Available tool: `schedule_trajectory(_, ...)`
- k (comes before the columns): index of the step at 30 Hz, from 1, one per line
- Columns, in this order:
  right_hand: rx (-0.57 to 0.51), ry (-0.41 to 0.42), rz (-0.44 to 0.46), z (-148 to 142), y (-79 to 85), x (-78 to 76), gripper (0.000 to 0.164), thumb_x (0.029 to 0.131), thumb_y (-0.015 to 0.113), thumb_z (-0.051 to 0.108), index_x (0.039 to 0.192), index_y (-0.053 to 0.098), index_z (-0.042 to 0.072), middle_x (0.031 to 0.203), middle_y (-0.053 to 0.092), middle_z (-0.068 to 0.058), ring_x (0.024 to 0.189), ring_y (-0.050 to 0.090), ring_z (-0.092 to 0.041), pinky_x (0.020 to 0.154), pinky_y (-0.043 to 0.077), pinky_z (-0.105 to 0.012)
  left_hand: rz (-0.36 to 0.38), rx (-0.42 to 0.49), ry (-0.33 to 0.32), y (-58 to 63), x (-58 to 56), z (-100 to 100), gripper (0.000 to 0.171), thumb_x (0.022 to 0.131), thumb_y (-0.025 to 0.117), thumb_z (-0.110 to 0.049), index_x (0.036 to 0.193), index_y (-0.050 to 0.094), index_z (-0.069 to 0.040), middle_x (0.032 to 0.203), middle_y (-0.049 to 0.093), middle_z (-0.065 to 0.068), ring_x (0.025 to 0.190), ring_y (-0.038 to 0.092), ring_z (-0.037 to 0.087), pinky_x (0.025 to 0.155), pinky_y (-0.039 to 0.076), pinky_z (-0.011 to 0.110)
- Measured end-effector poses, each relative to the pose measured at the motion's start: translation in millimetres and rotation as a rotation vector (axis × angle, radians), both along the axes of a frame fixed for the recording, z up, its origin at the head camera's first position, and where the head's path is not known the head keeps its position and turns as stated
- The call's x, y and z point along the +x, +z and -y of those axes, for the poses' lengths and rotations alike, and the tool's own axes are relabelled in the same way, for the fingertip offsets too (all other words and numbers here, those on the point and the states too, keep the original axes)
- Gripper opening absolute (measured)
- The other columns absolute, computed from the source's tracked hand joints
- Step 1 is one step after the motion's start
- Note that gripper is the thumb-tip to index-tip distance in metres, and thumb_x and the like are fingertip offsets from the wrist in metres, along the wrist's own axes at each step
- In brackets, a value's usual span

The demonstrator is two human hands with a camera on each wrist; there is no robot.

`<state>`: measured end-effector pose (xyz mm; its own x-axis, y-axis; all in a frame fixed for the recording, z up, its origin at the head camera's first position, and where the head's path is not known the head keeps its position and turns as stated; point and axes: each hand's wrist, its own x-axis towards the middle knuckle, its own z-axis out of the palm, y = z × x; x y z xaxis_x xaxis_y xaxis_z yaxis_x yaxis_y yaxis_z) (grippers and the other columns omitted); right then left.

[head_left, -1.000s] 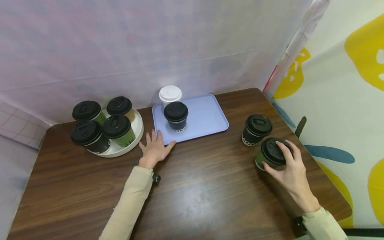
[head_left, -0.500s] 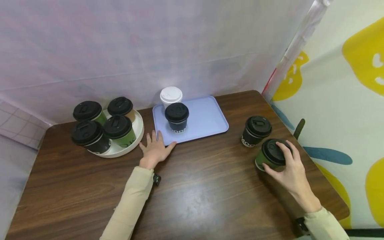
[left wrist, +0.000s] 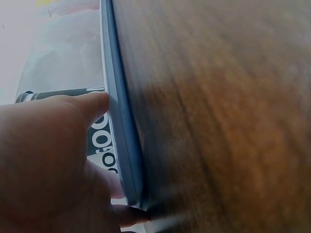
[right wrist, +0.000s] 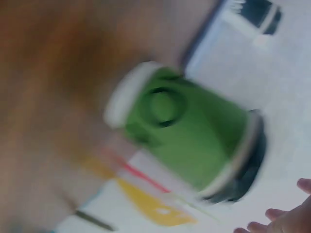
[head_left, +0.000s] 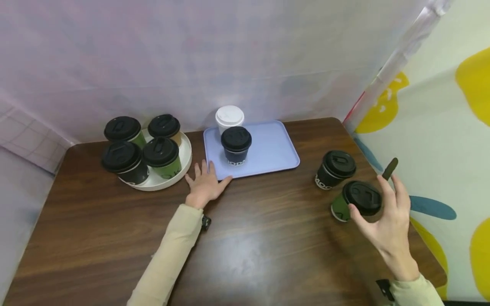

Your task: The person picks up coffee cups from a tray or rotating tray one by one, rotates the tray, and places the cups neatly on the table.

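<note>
My left hand (head_left: 204,187) lies with fingers spread at the near left corner of a light-blue tray (head_left: 272,146). Its fingertips touch the tray's edge, which also shows close up in the left wrist view. A white-lidded cup (head_left: 229,117) and a black paper coffee cup (head_left: 236,146) stand on that tray. On the right of the table is a green coffee cup with a black lid (head_left: 340,207), upright. Around its right side my right hand (head_left: 392,225) has its fingers apart from the lid; the right wrist view shows the fingertips (right wrist: 276,213) away from the cup.
A black coffee cup (head_left: 336,169) stands just behind the green one. On the left, a round white tray (head_left: 186,159) bears several lidded cups. The wooden table (head_left: 245,238) ends at a pale curtain behind and a patterned cloth (head_left: 471,140) on the right.
My right hand has let go of the green cup, its fingers lifting off the lid and moving right. The left hand stays at the tray. The head view has shifted slightly.
</note>
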<state>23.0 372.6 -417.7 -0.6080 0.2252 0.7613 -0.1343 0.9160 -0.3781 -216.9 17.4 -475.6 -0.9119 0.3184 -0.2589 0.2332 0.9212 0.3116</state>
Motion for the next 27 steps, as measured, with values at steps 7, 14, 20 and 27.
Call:
schedule_trajectory(7, 0.009, 0.086, -0.199, 55.0, 40.3, -30.1, 0.074, 0.077, 0.066, 0.055, 0.123, 0.058, -0.003, 0.133, 0.050, -0.027, 0.129, 0.040, -0.044, 0.111, 0.026, -0.056, 0.002, -0.003, -0.003, 3.2, -3.2, 0.7, 0.097, 0.089, 0.030, -0.073, 0.153, 0.006, -0.003, 0.159, -0.002, 0.021, 0.146, -0.004, 0.043, 0.107, 0.001, 0.073)
schedule_trajectory(14, 0.043, 0.217, -0.010, 100.9, 45.4, -79.3, 0.072, 0.075, 0.069, 0.048, 0.132, 0.054, 0.006, 0.140, 0.046, -0.021, 0.131, 0.040, -0.038, 0.107, 0.032, -0.055, -0.004, -0.004, 0.009, 1.1, -2.4, 3.8, 0.097, 0.088, 0.031, -0.073, 0.153, 0.006, -0.005, 0.159, -0.001, 0.020, 0.146, -0.003, 0.042, 0.108, 0.003, 0.072)
schedule_trajectory(20, 0.059, 0.277, 0.138, 126.8, 31.3, -124.5, 0.074, 0.072, 0.076, 0.038, 0.137, 0.050, 0.012, 0.143, 0.042, -0.020, 0.131, 0.040, -0.038, 0.103, 0.037, -0.055, 0.003, 0.027, 0.012, 0.4, 0.9, 3.3, 0.096, 0.089, 0.034, -0.071, 0.153, 0.008, -0.005, 0.159, 0.000, 0.020, 0.146, -0.002, 0.041, 0.109, 0.002, 0.072)
schedule_trajectory(27, 0.076, 0.313, 0.184, 143.5, 13.2, -160.1, 0.074, 0.072, 0.077, 0.039, 0.136, 0.050, 0.013, 0.140, 0.042, -0.025, 0.128, 0.043, -0.042, 0.101, 0.038, -0.058, 0.005, 0.035, 0.029, 2.3, 1.3, 2.8, 0.095, 0.089, 0.037, -0.070, 0.153, 0.010, -0.006, 0.160, 0.002, 0.018, 0.147, -0.001, 0.040, 0.109, 0.003, 0.071)
